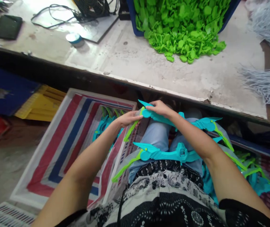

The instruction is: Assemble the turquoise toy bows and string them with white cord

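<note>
A turquoise, bow-shaped plastic piece with green end arms (159,117) is held above my knees. My left hand (129,118) pinches it at its left joint, where a green arm angles down. My right hand (161,109) is closed on the turquoise part just right of that joint; some of its fingers are hidden. Across my lap lies a second bow-shaped piece (164,154) of the same kind, its right end partly covered by my right forearm.
A striped-lined crate (61,94) with several turquoise pieces (104,126) stands on my left. More pieces (255,176) fill a container on my right. On the table (116,60), green plastic parts (184,28) spill from a blue bin (132,19), near white strings (269,78) and a small round tin (74,39).
</note>
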Demonstrator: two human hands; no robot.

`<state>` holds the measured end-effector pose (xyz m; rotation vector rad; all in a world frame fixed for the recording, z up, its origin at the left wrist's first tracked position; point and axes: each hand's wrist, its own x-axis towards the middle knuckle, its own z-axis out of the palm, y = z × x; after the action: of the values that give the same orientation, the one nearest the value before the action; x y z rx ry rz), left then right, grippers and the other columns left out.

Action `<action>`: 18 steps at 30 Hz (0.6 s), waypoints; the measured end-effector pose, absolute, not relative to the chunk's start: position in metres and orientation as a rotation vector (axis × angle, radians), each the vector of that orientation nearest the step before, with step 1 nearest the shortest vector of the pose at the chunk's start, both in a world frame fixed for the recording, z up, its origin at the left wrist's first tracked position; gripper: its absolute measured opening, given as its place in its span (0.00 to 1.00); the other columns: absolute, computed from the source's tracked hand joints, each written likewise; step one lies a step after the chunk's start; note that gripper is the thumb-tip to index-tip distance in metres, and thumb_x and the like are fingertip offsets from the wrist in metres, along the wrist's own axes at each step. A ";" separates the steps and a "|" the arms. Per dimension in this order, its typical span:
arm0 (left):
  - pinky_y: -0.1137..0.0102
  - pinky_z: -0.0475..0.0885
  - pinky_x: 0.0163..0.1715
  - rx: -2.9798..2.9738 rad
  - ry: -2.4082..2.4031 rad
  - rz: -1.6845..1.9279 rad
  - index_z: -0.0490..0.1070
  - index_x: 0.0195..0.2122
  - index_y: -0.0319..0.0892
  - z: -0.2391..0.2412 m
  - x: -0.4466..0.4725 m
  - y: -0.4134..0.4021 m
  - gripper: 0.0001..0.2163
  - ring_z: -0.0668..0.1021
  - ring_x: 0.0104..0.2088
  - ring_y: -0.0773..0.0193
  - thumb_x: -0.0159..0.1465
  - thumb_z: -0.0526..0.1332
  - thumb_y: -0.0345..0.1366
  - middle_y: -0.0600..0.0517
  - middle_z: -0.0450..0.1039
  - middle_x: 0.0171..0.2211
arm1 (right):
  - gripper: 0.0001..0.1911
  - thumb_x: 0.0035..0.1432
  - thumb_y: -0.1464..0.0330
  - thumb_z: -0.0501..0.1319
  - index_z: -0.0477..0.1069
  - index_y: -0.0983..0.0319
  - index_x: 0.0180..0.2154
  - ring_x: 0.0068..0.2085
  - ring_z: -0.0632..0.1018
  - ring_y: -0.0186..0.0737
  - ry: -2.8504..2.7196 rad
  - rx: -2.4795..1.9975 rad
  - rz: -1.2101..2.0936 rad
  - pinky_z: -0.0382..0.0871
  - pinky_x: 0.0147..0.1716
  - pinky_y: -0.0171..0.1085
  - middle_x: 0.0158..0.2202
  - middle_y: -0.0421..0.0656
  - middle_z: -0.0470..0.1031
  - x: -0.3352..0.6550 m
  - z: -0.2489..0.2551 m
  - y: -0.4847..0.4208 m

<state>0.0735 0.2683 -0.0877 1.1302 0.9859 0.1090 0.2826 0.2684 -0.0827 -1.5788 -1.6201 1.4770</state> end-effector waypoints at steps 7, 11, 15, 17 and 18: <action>0.75 0.60 0.17 1.396 0.958 -0.060 0.66 0.23 0.40 -0.073 0.066 0.287 0.22 0.67 0.16 0.70 0.49 0.69 0.55 0.57 0.66 0.15 | 0.20 0.49 0.57 0.65 0.79 0.66 0.38 0.33 0.76 0.36 -1.334 -1.323 1.560 0.68 0.30 0.30 0.33 0.41 0.80 0.277 -0.109 0.255; 0.74 0.59 0.16 1.520 0.963 -0.173 0.66 0.20 0.41 -0.067 0.072 0.297 0.21 0.67 0.15 0.68 0.49 0.68 0.54 0.55 0.66 0.13 | 0.23 0.49 0.55 0.64 0.79 0.67 0.39 0.36 0.78 0.40 -1.371 -1.259 1.545 0.70 0.33 0.33 0.36 0.42 0.80 0.277 -0.113 0.255; 0.73 0.60 0.17 1.657 0.931 -0.240 0.67 0.22 0.40 -0.071 0.076 0.305 0.20 0.68 0.15 0.68 0.48 0.69 0.53 0.55 0.66 0.14 | 0.26 0.52 0.56 0.62 0.77 0.67 0.47 0.45 0.79 0.46 -1.460 -1.225 1.477 0.72 0.44 0.39 0.46 0.45 0.80 0.279 -0.115 0.257; 0.73 0.61 0.17 1.649 0.929 -0.220 0.67 0.25 0.40 -0.076 0.075 0.307 0.21 0.69 0.16 0.67 0.47 0.70 0.53 0.56 0.67 0.15 | 0.26 0.55 0.58 0.61 0.74 0.66 0.51 0.50 0.78 0.47 -1.554 -1.251 1.402 0.71 0.50 0.41 0.51 0.45 0.78 0.278 -0.116 0.257; 0.73 0.61 0.18 1.625 0.920 -0.197 0.68 0.26 0.40 -0.078 0.074 0.308 0.22 0.69 0.17 0.67 0.47 0.69 0.54 0.56 0.67 0.15 | 0.26 0.56 0.58 0.60 0.74 0.65 0.53 0.52 0.77 0.48 -1.610 -1.274 1.364 0.70 0.52 0.42 0.52 0.45 0.77 0.278 -0.117 0.258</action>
<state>0.0744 0.3078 -0.0785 1.6252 0.9200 -0.1967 0.2782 0.2576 -0.1170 -1.2736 -1.6099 1.3640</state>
